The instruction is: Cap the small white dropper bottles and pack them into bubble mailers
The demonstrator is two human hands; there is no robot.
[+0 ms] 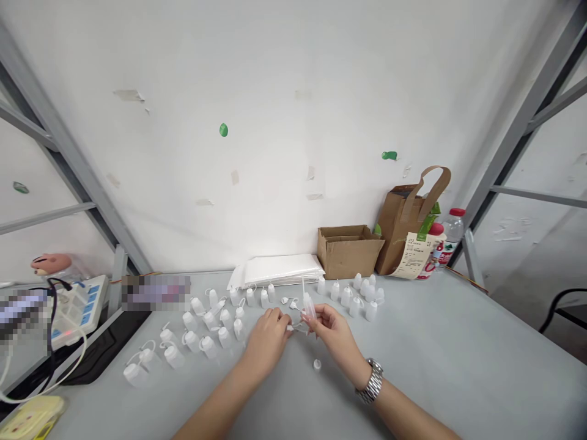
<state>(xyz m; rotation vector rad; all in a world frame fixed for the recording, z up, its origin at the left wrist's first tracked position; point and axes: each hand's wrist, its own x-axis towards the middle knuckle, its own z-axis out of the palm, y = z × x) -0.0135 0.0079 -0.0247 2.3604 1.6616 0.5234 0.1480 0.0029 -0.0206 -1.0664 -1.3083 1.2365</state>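
From the head camera, the right hand [331, 327] pinches a small clear dropper bottle [307, 304] between thumb and fingertips, holding it upright just above the grey table [458, 360]. The left hand [267, 335] sits close beside it, fingers curled in toward the bottle's base; what it grips is too small to tell. A loose white cap [317, 365] lies on the table just below the right hand. To the left, many small white bottles [202, 333] are scattered, most lying on their sides. Behind the hands, another cluster of bottles [360, 293] stands upright near a stack of white sheets [279, 270], a small cardboard box [348, 249] and a brown paper bag [406, 229]
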